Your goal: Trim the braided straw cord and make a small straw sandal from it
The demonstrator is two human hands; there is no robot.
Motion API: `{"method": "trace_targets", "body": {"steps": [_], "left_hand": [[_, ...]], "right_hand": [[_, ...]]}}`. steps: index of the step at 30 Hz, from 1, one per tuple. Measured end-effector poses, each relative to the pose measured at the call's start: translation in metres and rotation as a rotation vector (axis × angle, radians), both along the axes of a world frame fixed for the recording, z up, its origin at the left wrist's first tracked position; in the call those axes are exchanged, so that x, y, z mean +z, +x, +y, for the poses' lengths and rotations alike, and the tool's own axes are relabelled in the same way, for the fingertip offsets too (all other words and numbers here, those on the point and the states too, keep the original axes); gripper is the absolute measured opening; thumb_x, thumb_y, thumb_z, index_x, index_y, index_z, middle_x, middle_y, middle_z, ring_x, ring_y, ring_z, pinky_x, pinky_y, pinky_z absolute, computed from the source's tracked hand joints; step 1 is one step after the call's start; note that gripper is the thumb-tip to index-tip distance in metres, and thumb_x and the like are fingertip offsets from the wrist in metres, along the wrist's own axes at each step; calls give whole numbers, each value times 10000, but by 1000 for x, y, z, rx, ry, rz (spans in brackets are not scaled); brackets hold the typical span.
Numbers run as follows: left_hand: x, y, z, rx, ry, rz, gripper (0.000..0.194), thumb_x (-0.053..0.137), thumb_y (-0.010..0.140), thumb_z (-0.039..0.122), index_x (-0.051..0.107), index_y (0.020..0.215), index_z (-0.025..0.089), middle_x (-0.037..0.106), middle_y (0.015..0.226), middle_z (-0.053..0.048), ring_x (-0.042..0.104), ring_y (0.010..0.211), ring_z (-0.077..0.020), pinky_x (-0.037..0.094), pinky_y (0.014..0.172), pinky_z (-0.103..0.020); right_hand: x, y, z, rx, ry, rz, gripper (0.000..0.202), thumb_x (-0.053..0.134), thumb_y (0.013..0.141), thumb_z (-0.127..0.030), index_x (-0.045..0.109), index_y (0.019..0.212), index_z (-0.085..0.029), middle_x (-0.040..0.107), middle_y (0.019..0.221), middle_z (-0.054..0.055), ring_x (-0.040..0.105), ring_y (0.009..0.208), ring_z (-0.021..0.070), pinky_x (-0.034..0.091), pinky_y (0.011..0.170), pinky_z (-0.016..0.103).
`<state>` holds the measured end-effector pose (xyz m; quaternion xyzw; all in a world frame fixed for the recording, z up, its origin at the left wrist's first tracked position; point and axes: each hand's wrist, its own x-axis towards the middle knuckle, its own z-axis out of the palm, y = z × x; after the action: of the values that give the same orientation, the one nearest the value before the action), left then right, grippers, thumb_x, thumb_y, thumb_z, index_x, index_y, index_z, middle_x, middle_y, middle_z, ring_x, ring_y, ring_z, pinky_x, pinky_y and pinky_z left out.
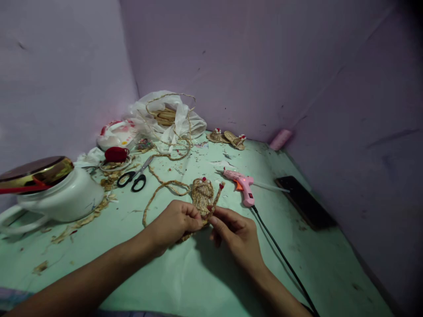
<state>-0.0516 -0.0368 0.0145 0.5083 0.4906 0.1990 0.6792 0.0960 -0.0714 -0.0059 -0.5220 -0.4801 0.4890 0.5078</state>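
Note:
Both hands meet in front of me over the green tabletop [158,281]. My left hand [178,224] is closed, with thumb and fingers pinching the braided straw rope [216,200]. In a pinch, my right hand [239,233] grips the same rope near its end, which sticks up with a red tip. Just beyond the fingers lies a small woven straw slipper [202,193] with a red bead on it. From there the rope loops left and back across the table. Part of a woven piece beneath my left hand is mostly hidden.
A pink glue gun [244,187] with a black cord lies right of the slipper, by a dark phone [306,202]. Black-handled scissors [135,176], a white pot [66,193] and a plastic bag [194,123] stand left and back. Small finished slippers [234,140] lie near the wall.

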Motion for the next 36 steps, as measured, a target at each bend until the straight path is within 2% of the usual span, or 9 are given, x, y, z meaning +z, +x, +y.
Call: {"method": "trace_targets", "body": {"steps": [6, 10, 13, 16, 21, 24, 26, 30, 36], "left_hand": [[-3, -3, 3, 29, -203, -186, 140, 577, 573, 222, 461, 548, 149, 354, 377, 86, 176, 300, -8, 60, 348, -208], [-6, -5, 6, 8, -315, -236, 108, 542, 592, 185, 458, 536, 147, 417, 399, 54, 177, 286, -2, 40, 346, -209], [-6, -5, 6, 6, -350, -230, 109, 523, 587, 165, 446, 513, 145, 432, 402, 40, 182, 282, 2, 31, 348, -207], [-5, -4, 5, 3, -325, -231, 142, 530, 595, 170, 439, 488, 144, 407, 379, 46, 176, 279, 1, 32, 345, -211], [-4, -5, 5, -62, -262, -214, 114, 511, 628, 176, 474, 526, 142, 537, 411, -8, 188, 266, -11, 21, 331, -215], [-4, -7, 7, -82, -297, -223, 139, 518, 637, 178, 462, 514, 144, 477, 367, 17, 161, 265, -6, 12, 325, -204], [-4, -8, 8, -54, -345, -225, 126, 518, 622, 172, 463, 511, 145, 440, 347, 30, 144, 266, -4, 9, 318, -190], [-3, -7, 10, 12, -445, -211, 65, 506, 580, 151, 482, 520, 141, 425, 324, 30, 124, 258, -4, 27, 294, -162], [-3, -6, 12, 88, -615, -174, 58, 497, 581, 134, 488, 524, 134, 377, 298, 41, 119, 260, 1, 60, 266, -121]], "right_hand": [[-9, 6, -2, 64, 320, -280, 141, 576, 747, -213, 690, 826, -192, 593, 563, 17, 532, 441, 115, 436, 413, 237], [-9, 4, -3, 72, 197, -227, 118, 583, 746, -242, 673, 797, -183, 597, 558, 19, 525, 425, 115, 429, 394, 233], [-9, 2, -3, 30, 87, -94, 216, 612, 723, -264, 648, 919, -182, 640, 655, 33, 525, 414, 109, 434, 374, 232], [-9, 0, -4, 8, 69, -27, 345, 637, 701, -262, 612, 1036, -189, 661, 766, 51, 542, 422, 108, 449, 373, 238], [-8, 1, -4, 18, 52, -9, 317, 643, 695, -266, 644, 1000, -182, 654, 735, 39, 519, 404, 92, 439, 370, 231], [-8, 2, -3, 29, 42, -12, 298, 614, 722, -286, 656, 996, -176, 613, 574, 5, 514, 395, 101, 444, 380, 234], [-8, 3, -3, 35, 61, -38, 307, 591, 739, -300, 653, 1016, -182, 610, 561, 6, 518, 401, 108, 449, 385, 241], [-12, 5, -4, 69, 215, -230, 392, 610, 717, -239, 606, 1109, -230, 664, 790, 48, 542, 466, 112, 460, 430, 252], [-16, 8, -2, 138, 520, -443, 439, 594, 719, -134, 582, 1139, -265, 650, 741, 30, 557, 572, 136, 460, 524, 261]]}}
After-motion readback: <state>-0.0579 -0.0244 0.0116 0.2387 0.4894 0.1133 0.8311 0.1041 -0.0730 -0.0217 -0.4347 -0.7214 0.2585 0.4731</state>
